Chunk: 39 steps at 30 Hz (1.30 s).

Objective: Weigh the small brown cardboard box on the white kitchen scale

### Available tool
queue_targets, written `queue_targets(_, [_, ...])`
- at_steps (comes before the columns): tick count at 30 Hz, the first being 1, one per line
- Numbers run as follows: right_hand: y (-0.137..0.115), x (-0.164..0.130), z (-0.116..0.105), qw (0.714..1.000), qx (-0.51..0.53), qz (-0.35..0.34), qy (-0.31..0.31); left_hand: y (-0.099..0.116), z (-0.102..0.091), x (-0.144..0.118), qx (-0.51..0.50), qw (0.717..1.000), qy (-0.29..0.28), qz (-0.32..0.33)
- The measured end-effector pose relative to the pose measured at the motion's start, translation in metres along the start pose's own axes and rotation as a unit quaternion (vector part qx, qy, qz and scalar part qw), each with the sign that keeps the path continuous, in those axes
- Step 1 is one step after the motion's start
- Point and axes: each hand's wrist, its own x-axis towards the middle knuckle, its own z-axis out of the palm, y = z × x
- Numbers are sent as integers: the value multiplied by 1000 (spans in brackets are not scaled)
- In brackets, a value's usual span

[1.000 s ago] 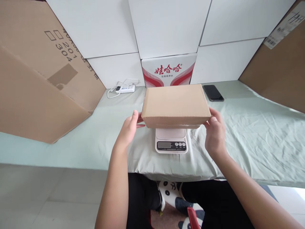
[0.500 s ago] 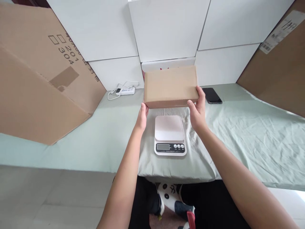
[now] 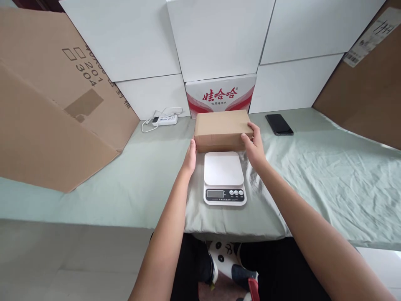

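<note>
Gripping the box (image 3: 224,125) between left hand (image 3: 189,156) and right hand (image 3: 254,145) at opposite ends, probably to keep it level; apparently down on the wrinkled green cloth (image 3: 140,175), just beyond the scale (image 3: 224,169), hard to confirm. Past the hands, a printed carton (image 3: 221,95) among white panels (image 3: 219,37); phone (image 3: 279,124) off right, corded white gadget (image 3: 166,120) off left, big brown cardboard (image 3: 37,92) farther left.

Carton (image 3: 222,123) plain brown; scale (image 3: 223,169) white, panel (image 3: 227,195) black; cloth (image 3: 150,171) pale green.
</note>
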Motion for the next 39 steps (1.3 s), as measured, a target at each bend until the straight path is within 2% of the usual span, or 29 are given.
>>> queue_targets(3, [13, 2, -2, 1000, 21, 17, 1, -1, -1, 1, 0, 1000, 5, 5])
queue_targets(6, [27, 3, -5, 996, 65, 64, 5, -4, -1, 2, 2, 1000, 4, -7])
queue_targets(8, [33, 3, -7, 992, 93, 81, -9, -6, -2, 2, 4, 1000, 0, -21])
queue_targets(11, [33, 1, -6, 991, 105, 63, -52, -8, -2, 2, 6, 1000, -4, -30])
queue_targets(15, [18, -3, -3, 995, 73, 12, -69, -5, -3, 1, -2, 1000, -7, -17])
queue_targets(18, [1, -9, -5, 995, 74, -17, -67, 1, -4, -1, -12, 1000, 18, 22])
queue_targets(24, [-38, -46, -29, 994, 60, -53, -69, 23, -6, -27, -32, 992, 88, 86])
queue_targets(27, [-54, -74, -45, 995, 39, -57, -75, 32, -7, -54, -15, 991, 103, 87])
queue_targets(32, [-68, -111, -61, 998, 2, -38, -52, 36, -13, -94, 34, 992, 93, 74])
queue_targets(39, [-68, -127, -64, 999, 10, 4, -52, 34, -17, -107, 40, 994, 77, 66])
